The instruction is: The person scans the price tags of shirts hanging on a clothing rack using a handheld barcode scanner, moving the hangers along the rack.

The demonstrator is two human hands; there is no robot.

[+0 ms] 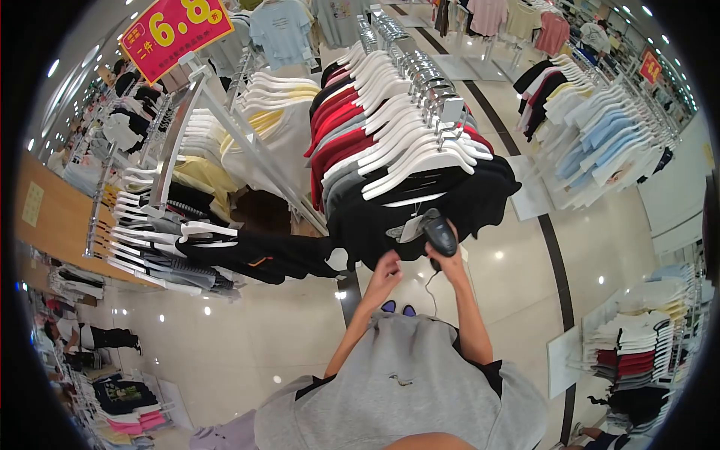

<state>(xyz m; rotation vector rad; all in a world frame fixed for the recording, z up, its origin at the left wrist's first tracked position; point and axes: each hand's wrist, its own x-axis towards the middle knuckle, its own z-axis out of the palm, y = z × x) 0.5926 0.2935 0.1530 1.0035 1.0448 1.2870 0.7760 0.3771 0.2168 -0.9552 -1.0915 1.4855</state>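
Note:
My right hand [448, 262] is wrapped round a dark barcode scanner [441, 234], with a cord hanging below it. The scanner's head is close to a white paper tag [410, 229] on a black T-shirt [367, 229]. That T-shirt hangs on a white hanger [416, 171] at the near end of a rail of red, grey and black tops. By the shirt's lower edge is my left hand [384, 276], its fingers loosely bent and a little apart. Nothing shows in it.
To the left, a rack holds dark clothes on white hangers [146, 247] under a red price sign [176, 34]. A rack of pale and blue tops [600, 139] stands to the right. Folded and hanging clothes [637, 337] are at the lower right. The floor [247, 337] is shiny tile.

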